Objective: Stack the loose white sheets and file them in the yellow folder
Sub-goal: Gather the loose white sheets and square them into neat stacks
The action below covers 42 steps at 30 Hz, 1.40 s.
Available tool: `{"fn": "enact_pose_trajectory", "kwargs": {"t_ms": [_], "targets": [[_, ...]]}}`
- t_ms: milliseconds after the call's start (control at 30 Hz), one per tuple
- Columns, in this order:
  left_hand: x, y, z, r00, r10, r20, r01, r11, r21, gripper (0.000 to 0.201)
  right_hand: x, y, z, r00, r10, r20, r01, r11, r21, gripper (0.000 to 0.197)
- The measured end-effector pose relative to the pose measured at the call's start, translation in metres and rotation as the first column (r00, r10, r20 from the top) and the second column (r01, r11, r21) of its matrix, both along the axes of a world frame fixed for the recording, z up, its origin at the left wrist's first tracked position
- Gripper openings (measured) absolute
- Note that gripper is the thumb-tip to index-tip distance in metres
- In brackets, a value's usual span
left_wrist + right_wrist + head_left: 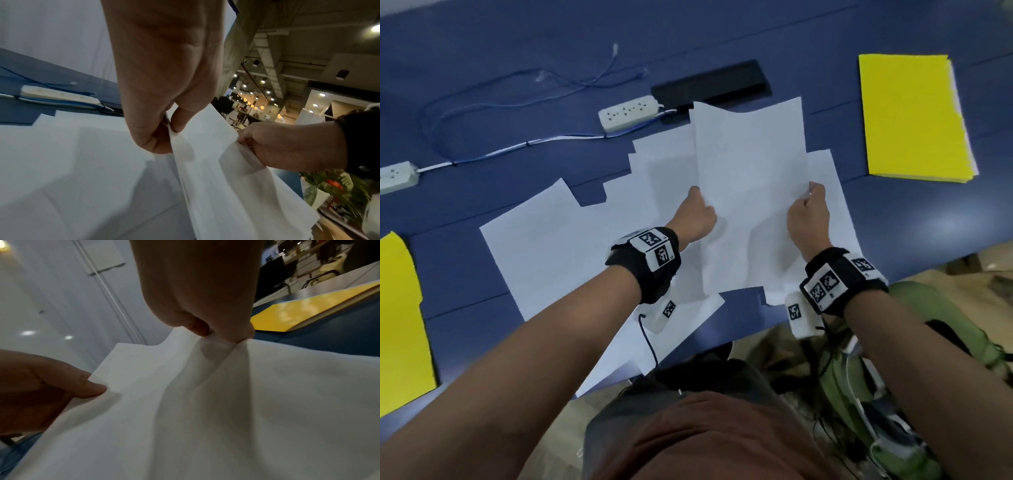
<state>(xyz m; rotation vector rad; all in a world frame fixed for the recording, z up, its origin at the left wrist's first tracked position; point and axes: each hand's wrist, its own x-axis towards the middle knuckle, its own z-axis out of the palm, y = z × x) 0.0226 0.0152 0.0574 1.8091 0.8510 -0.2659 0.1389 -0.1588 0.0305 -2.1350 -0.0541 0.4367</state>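
Observation:
Both hands hold a small bundle of white sheets point(750, 164) lifted above the blue table point(517, 51). My left hand point(697, 214) pinches its left edge between thumb and fingers point(180, 120). My right hand point(808, 209) pinches the right edge point(224, 334). More loose white sheets point(551, 240) lie spread flat on the table beneath and to the left. A shut yellow folder point(914, 116) with white page edges showing lies at the far right, also visible in the right wrist view point(298, 309). A second yellow folder point(400, 325) lies at the left edge.
Two white power strips point(631, 111) point(397, 176) with blue and white cables point(482, 116) lie at the back left. A black cable hatch point(710, 84) sits behind the sheets. The table's near edge runs diagonally by my body; a green bag point(893, 394) sits on the floor.

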Motion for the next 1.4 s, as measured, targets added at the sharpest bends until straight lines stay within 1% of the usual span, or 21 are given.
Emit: {"fn": "enact_pose_trajectory", "kwargs": {"t_ms": [67,133,200,300,333,533,800,900,1000,1067,1167,1300,1367,1400], "targets": [[0.012,-0.011,-0.011,0.998,-0.041,-0.055,0.041,0.999,-0.004,0.048,0.010,-0.017,-0.010,0.999,-0.041,-0.009,0.040,0.999,-0.034,0.049],[0.021,-0.020,-0.022,0.994,-0.064,-0.088,0.063,0.998,-0.013,0.049,0.019,-0.032,-0.019,0.999,-0.051,0.001,0.050,0.995,-0.082,0.046],[0.028,-0.026,-0.033,0.992,-0.071,-0.107,0.070,0.997,-0.018,0.042,0.027,-0.043,-0.029,0.999,-0.053,0.002,0.053,0.991,-0.124,0.045],[0.035,-0.035,-0.048,0.987,-0.070,-0.142,0.069,0.998,-0.014,0.022,0.037,-0.054,-0.047,0.998,-0.064,0.009,0.065,0.982,-0.178,0.047],[0.037,-0.037,-0.052,0.987,-0.066,-0.149,0.064,0.998,-0.021,0.018,0.041,-0.056,-0.052,0.998,-0.069,0.009,0.069,0.979,-0.191,0.047],[0.051,-0.051,-0.067,0.987,-0.039,-0.153,0.031,0.998,-0.059,0.017,0.056,-0.065,-0.075,0.996,-0.090,0.020,0.092,0.959,-0.267,0.046],[0.067,-0.064,-0.067,0.986,-0.030,-0.166,0.022,0.998,-0.052,0.030,0.068,-0.074,-0.081,0.994,-0.109,0.028,0.112,0.957,-0.268,0.046],[0.069,-0.065,-0.070,0.982,-0.019,-0.186,0.003,0.996,-0.086,0.037,0.072,-0.076,-0.082,0.993,-0.095,0.071,0.112,0.941,-0.319,0.046],[0.069,-0.066,-0.073,0.985,-0.012,-0.169,-0.005,0.995,-0.100,0.051,0.073,-0.078,-0.080,0.993,-0.085,0.084,0.111,0.920,-0.375,0.053],[0.069,-0.067,-0.076,0.989,-0.016,-0.149,0.001,0.995,-0.102,0.057,0.071,-0.078,-0.079,0.990,-0.075,0.121,0.118,0.906,-0.406,0.057],[0.068,-0.068,-0.079,0.991,-0.034,-0.128,0.026,0.998,-0.066,0.061,0.067,-0.077,-0.079,0.973,-0.073,0.217,0.161,0.891,-0.424,0.059],[0.063,-0.067,-0.081,0.993,-0.032,-0.111,0.029,0.999,-0.031,0.067,0.065,-0.071,-0.079,0.961,-0.068,0.268,0.188,0.871,-0.454,0.062],[0.059,-0.063,-0.083,0.994,-0.008,-0.105,0.009,1.000,0.014,0.065,0.062,-0.064,-0.077,0.947,-0.039,0.320,0.184,0.881,-0.437,0.055],[0.055,-0.059,-0.084,0.995,0.005,-0.103,-0.002,0.999,0.036,0.063,0.059,-0.060,-0.077,0.944,-0.011,0.328,0.157,0.893,-0.422,0.052]]}}
